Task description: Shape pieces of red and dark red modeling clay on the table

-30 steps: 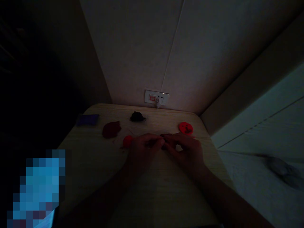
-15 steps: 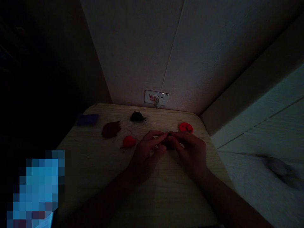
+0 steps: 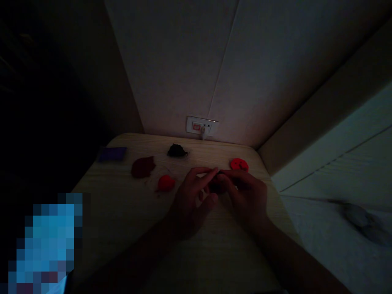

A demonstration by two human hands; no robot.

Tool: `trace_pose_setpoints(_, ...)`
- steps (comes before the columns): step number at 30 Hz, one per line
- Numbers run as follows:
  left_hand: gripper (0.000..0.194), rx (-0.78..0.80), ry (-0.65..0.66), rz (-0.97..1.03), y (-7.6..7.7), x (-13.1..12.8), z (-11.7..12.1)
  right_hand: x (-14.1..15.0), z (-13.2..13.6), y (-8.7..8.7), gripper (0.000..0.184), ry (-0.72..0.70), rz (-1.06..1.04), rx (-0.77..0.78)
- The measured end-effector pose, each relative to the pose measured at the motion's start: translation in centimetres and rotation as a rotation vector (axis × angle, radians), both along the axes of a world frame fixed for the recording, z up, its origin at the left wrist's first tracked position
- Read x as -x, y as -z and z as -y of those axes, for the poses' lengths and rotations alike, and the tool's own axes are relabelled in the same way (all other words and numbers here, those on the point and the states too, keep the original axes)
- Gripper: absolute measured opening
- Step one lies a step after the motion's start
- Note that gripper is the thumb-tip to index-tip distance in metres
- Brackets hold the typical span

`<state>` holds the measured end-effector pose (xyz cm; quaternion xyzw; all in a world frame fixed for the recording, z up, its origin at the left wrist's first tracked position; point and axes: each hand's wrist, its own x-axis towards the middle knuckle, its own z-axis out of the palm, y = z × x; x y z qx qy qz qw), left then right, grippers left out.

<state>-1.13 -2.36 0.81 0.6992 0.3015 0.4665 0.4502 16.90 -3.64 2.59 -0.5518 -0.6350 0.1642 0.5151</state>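
In dim light, my left hand and my right hand meet over a small wooden table. Both pinch a small dark lump of clay between their fingertips. A bright red clay ball lies just left of my left hand. A flat red clay disc with dark marks lies just beyond my right hand. Farther left sit a dark red flattened piece and a black lump.
A purple block rests at the table's far left corner. A wall socket with a plug sits on the wall behind the table. A pale bed surface runs along the right. A blurred blue patch fills the lower left.
My hands have drawn slightly toward me and turned, the fingertips now pinching the dark lump more upright. The pieces on the table have not moved.
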Motion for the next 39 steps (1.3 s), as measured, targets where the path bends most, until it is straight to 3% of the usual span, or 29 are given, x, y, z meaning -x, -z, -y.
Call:
trace_pose_setpoints(11, 0.052, 0.159, 0.132, 0.150, 0.5, 0.2, -0.3, 0.0, 0.1, 0.3, 0.012, 0.002, -0.135, 0.027)
trace_pose_setpoints(19, 0.034, 0.481, -0.084, 0.253, -0.2, -1.0, -1.1, 0.0, -0.1, 0.4, 0.010, -0.105, -0.032, -0.079)
trace_pose_setpoints(27, 0.018, 0.502, -0.101, 0.231, -0.4, -1.0, -1.3, 0.1, -0.1, 0.1, 0.014, -0.214, 0.052, -0.091)
trace_pose_setpoints(32, 0.016, 0.568, -0.084, 0.316, -0.7, -1.0, -1.4, 0.3, 0.0, -0.5, 0.027, -0.261, 0.086, -0.111)
trace_pose_setpoints(39, 0.020, 0.620, -0.037, 0.377, 0.2, -1.0, -1.6, 0.1, -0.1, 0.0, 0.020, -0.274, 0.071, -0.144)
